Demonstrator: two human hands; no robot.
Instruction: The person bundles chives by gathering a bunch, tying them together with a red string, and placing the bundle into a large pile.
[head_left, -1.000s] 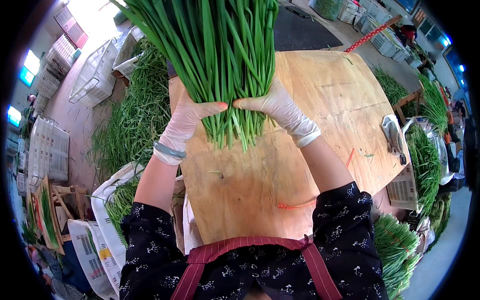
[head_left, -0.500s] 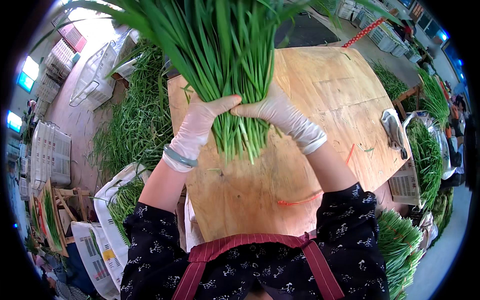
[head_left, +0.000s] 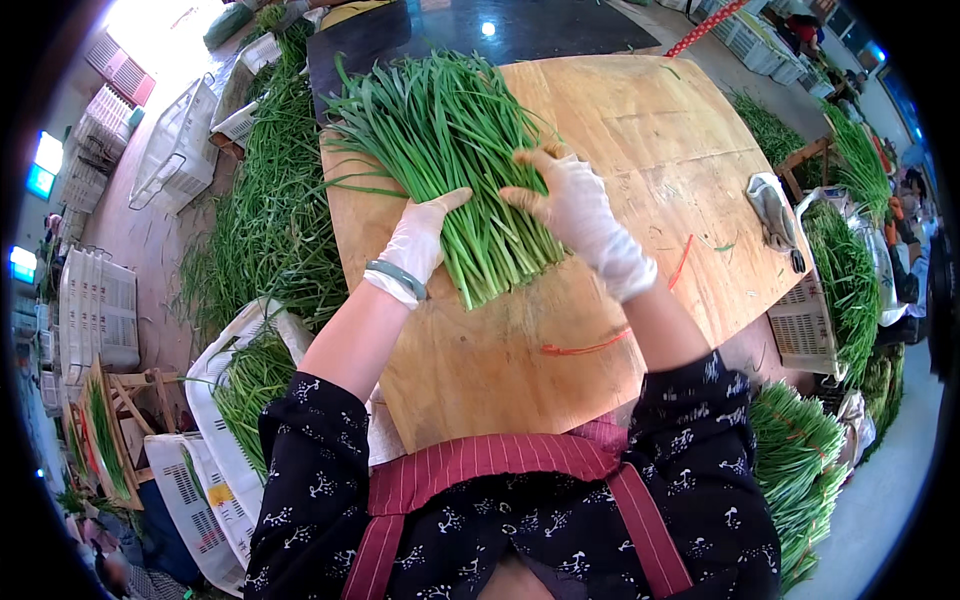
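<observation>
A thick bunch of garlic chives (head_left: 465,170) lies on the wooden board (head_left: 640,130), leaf tips toward the far left and cut stem ends toward me. On its left edge, my left hand (head_left: 422,226) holds it, the thumb over the stems and the other fingers hidden along the side. My right hand (head_left: 572,205) is at the right edge of the stems, thumb and fingers apart, fingertips close to the chives. Both hands wear thin whitish gloves, and a pale bangle (head_left: 397,276) circles my left wrist.
Red ties (head_left: 585,343) and a grey cloth (head_left: 771,212) lie on the board. Loose greens (head_left: 275,190) are heaped to the left beside a white crate (head_left: 212,385). Bundled chives (head_left: 795,470) stand at the lower right. A dark tabletop (head_left: 560,28) adjoins the board's far edge.
The chives were held upright between both hands; now they lie on the board, tips leaning far left. My right hand has let go and opened, while my left stays on the bunch.
</observation>
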